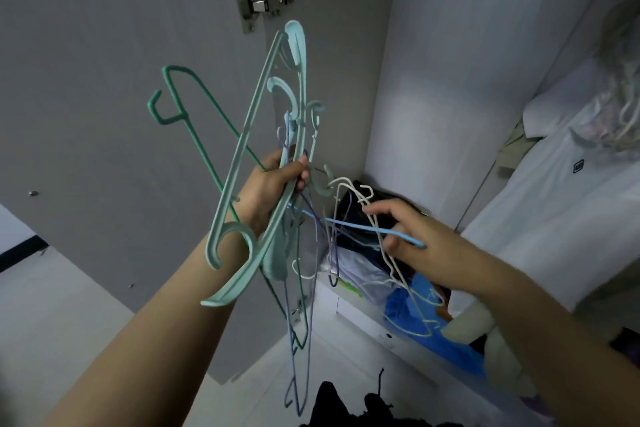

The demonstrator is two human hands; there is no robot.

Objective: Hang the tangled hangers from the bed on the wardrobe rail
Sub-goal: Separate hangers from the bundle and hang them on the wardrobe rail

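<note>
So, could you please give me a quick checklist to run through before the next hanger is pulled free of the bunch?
1. Left hand grips the tangled bunch firmly: ok.
2. Right hand has a grip on one hanger only: cannot tell; the light blue hanger and a white wire hanger both pass by its fingers.
3. Light blue hanger free of the tangle: not ok.
4. Wardrobe rail in sight: not ok.
5. Wardrobe door open: ok.
</note>
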